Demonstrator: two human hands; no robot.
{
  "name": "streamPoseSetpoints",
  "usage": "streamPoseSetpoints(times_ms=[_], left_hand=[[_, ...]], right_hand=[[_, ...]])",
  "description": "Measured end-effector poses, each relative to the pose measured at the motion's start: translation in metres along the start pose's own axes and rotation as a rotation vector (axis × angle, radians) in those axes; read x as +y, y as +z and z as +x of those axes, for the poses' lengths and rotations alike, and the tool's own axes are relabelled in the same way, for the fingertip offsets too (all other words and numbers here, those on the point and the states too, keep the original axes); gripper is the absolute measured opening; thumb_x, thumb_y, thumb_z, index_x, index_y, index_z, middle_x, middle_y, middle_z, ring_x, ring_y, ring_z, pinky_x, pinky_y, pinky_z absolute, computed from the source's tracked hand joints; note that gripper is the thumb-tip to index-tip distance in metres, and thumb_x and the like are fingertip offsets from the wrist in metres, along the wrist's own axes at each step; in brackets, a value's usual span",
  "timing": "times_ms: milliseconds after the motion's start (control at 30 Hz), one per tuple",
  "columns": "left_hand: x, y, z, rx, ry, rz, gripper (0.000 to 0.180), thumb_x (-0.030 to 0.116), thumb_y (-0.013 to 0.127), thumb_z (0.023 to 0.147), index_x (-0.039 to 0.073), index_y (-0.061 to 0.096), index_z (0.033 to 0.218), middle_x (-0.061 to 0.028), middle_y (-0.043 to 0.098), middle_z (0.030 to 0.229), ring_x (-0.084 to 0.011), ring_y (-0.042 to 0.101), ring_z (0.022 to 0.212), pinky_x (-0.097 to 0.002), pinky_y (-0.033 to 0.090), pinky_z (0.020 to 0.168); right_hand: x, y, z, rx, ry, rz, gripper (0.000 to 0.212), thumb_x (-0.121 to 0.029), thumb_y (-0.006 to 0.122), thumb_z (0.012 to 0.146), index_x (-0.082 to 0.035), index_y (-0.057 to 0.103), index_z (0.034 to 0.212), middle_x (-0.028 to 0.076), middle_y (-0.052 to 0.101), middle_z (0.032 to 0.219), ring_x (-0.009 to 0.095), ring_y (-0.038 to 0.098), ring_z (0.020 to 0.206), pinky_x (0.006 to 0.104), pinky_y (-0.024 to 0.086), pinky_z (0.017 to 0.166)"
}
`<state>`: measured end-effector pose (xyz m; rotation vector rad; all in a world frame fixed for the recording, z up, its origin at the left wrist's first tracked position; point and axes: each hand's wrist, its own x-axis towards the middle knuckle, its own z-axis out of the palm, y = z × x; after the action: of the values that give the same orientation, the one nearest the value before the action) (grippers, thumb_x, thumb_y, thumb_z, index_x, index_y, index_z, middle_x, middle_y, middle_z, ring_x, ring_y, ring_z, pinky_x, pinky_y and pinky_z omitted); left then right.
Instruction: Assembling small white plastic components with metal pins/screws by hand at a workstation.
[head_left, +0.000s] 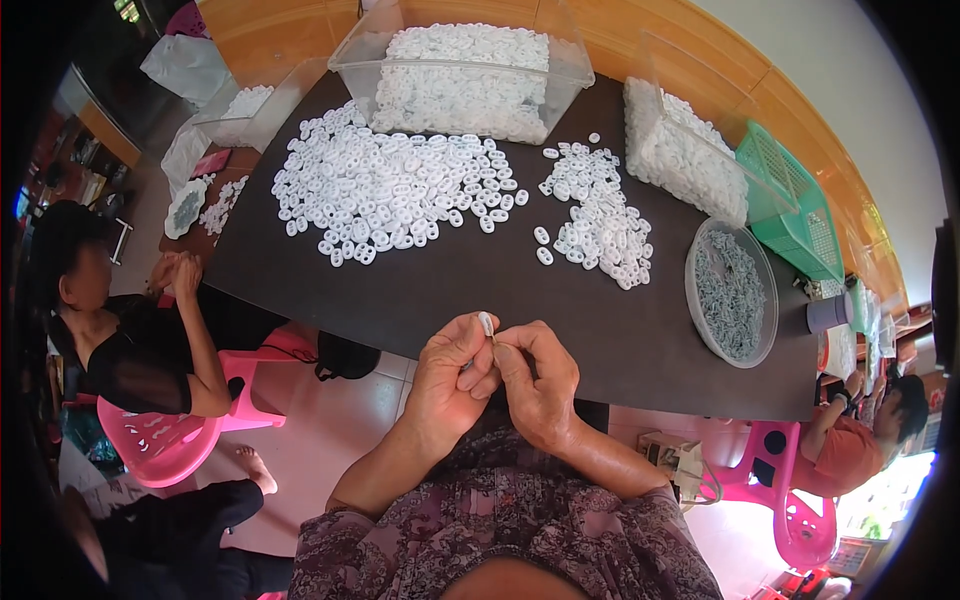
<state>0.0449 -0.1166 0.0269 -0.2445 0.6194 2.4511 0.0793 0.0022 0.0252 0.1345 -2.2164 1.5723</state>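
Above the near edge of the table, my left hand (450,365) is closed in a pinch on a small white oval plastic piece (486,322), held upright. Right beside it, my right hand (541,388) pinches at the lower end of that piece. A thin, small part seems to sit between its fingertips, too small to name. Farther off, a wide pile of white oval two-holed plastic pieces (395,185) lies on the dark table (450,290). To its right is a smaller pile of the same pieces (605,225).
Clear bins (560,75) of white pieces stand at the back. On the right are a round tray (765,335) of small grey metal parts, a green basket (790,190) and a grey-purple cup (829,313). People sit on pink chairs (150,430) at both sides.
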Motion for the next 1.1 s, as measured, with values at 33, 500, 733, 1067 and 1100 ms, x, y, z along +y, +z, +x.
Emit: streamPoseSetpoints(times_ms=[33, 500, 733, 1067, 1100], left_hand=[[-0.001, 0.0, 0.001, 0.022, 0.026, 0.033, 0.02, 0.021, 0.055, 0.095, 0.002, 0.058, 0.097, 0.0025, 0.043, 0.058, -0.0035, 0.031, 0.044, -0.0189, 0.028, 0.042], [-0.001, 0.002, -0.003, 0.102, 0.1, 0.217, 0.018, 0.02, 0.058, 0.093, 0.002, 0.059, 0.09, 0.0009, 0.047, 0.06, -0.0035, 0.031, 0.043, -0.0197, 0.024, 0.039], [-0.004, 0.003, -0.004, 0.147, 0.111, 0.204, 0.017, 0.017, 0.059, 0.093, 0.001, 0.06, 0.09, 0.0, 0.048, 0.06, -0.0035, 0.03, 0.044, -0.0202, 0.023, 0.04], [-0.014, -0.002, -0.005, 0.111, 0.213, 0.21, 0.015, 0.014, 0.059, 0.093, 0.0, 0.062, 0.093, -0.0004, 0.052, 0.062, -0.0039, 0.036, 0.046, -0.0195, 0.026, 0.042], [-0.014, -0.001, -0.006, 0.113, 0.211, 0.211, 0.015, 0.014, 0.059, 0.093, 0.0, 0.062, 0.093, -0.0004, 0.052, 0.062, -0.0039, 0.036, 0.046, -0.0195, 0.026, 0.042]], right_hand=[[0.001, -0.001, 0.001, 0.01, -0.03, -0.038, 0.005, 0.007, 0.055, 0.087, 0.004, 0.056, 0.091, 0.008, 0.056, 0.08, 0.011, 0.058, 0.068, 0.0232, 0.047, 0.06], [0.003, -0.006, 0.008, 0.072, -0.341, -0.254, 0.031, 0.012, 0.062, 0.076, 0.005, 0.062, 0.106, 0.01, 0.059, 0.078, 0.02, 0.051, 0.062, 0.0295, 0.042, 0.055], [0.005, -0.002, 0.006, 0.129, -0.472, -0.341, 0.034, 0.015, 0.062, 0.073, 0.006, 0.062, 0.106, 0.011, 0.06, 0.079, 0.022, 0.053, 0.064, 0.0304, 0.043, 0.055], [0.004, -0.005, 0.004, 0.043, -0.478, -0.494, 0.032, 0.012, 0.066, 0.07, 0.008, 0.061, 0.102, 0.009, 0.057, 0.075, 0.022, 0.052, 0.061, 0.0309, 0.043, 0.052], [0.004, -0.006, 0.005, 0.043, -0.476, -0.495, 0.032, 0.012, 0.066, 0.07, 0.008, 0.061, 0.102, 0.009, 0.057, 0.075, 0.022, 0.052, 0.061, 0.0309, 0.043, 0.052]])
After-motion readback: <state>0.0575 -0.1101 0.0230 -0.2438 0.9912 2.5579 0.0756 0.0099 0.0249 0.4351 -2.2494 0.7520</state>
